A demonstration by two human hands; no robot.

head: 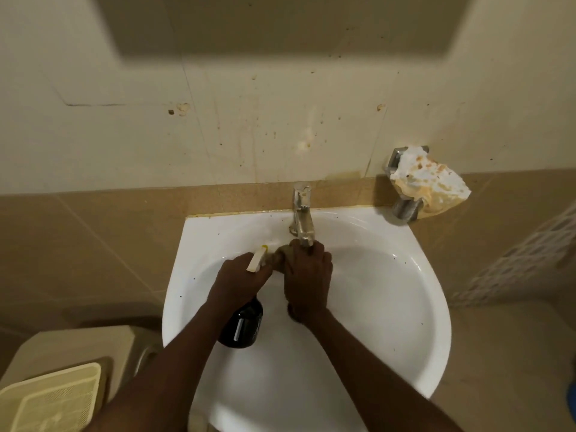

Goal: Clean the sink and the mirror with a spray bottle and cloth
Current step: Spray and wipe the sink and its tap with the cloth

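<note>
I can read no text; the dark glossy spray bottle (241, 325) in my left hand (238, 280) shows only an illegible mark.

My left hand (238, 280) covers the neck and trigger of the bottle (241, 327); only the dark base and pale nozzle tip show. My right hand (307, 280) hides most of the cloth (282, 254) and the tap's (302, 218) spout end. My arms block the sink's (405, 275) drain. The mirror (280, 20) is cut off at the top edge, blurred. The tray (53, 400) runs off the bottom left corner.
</note>
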